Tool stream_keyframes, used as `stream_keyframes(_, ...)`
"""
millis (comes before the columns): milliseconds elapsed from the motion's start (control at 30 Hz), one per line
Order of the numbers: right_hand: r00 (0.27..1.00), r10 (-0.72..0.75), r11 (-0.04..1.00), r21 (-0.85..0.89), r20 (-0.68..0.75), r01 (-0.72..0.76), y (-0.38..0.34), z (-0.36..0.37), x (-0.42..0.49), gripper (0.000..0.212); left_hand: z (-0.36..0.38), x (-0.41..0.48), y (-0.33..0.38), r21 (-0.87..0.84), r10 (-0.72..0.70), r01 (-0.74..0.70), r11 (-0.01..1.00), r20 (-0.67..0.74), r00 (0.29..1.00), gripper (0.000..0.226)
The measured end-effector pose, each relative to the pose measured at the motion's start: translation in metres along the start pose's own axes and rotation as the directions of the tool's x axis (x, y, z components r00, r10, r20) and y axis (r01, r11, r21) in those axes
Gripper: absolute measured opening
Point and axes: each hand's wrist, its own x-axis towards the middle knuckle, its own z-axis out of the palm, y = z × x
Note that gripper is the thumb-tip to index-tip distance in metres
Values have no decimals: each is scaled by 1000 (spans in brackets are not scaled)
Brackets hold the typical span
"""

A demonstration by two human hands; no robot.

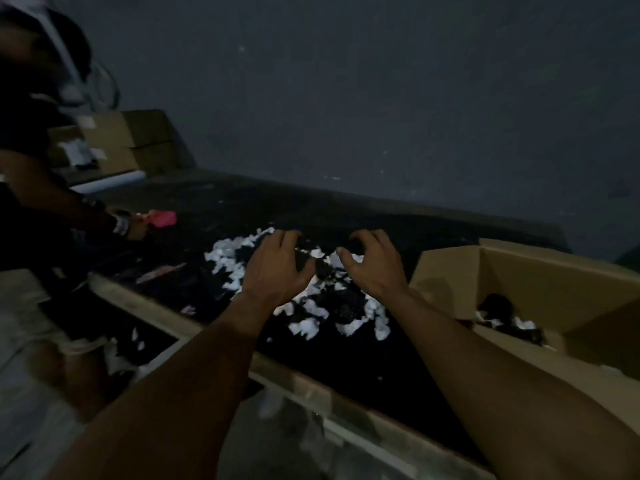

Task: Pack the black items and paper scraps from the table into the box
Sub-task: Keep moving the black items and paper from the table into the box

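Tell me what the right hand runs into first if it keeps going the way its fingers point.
The right hand has curled fingers pointing down, so it would probably first meet the black items and paper scraps heaped right beneath them; depth is unclear.

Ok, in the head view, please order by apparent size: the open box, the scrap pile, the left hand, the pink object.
1. open box, though cut off at the frame edge.
2. scrap pile.
3. left hand.
4. pink object, which is also farther from the camera, so its true size is unsure.
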Motion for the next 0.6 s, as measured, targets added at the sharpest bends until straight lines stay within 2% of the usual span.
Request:
stream_keyframes(200,999,-2,1000,-28,54,3,-9,57,-10,43,2,-34,-55,18,-79,78,997,20,997,52)
stream_keyframes(367,993,82,995,-59,91,-76,20,95,-13,40,43,-47,-77,-4,-70,71,997,114,991,48)
stream_keyframes(500,977,152,984,-115,148,-135,57,124,-9,42,84,-41,-90,-19,-135,146,989,267,954,51)
stream_keyframes(600,958,225,966,-173,179,-194,87,142,-6,42,116,-37,-99,-50,-77,99,994,338,938,46)
